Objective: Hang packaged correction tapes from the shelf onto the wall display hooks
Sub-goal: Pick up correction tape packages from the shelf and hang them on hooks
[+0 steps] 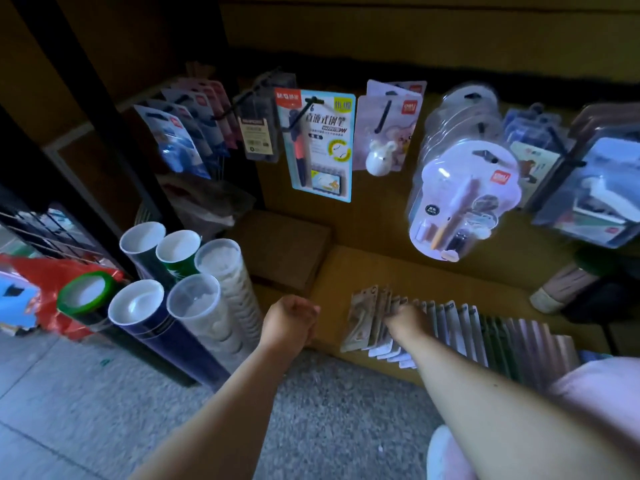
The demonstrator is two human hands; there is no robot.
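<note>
A row of packaged correction tapes (460,327) stands on edge along the low yellow shelf (346,268). My right hand (405,323) reaches into the left end of that row, its fingers curled over the tops of a few packs. To the left of the row, my left hand (291,320) hovers with its fingers curled in and holds nothing. Up on the wall, black display hooks (384,116) carry hanging goods. Blue correction tape packs (176,143) hang on the hooks at the far left.
A pen pack (318,143), a white mouse-shaped item (379,155) and clear blister packs (460,192) hang in front of the wall. Upright tubes (194,306) stand left of my left hand. A cardboard box (284,247) lies behind it. Grey floor lies below.
</note>
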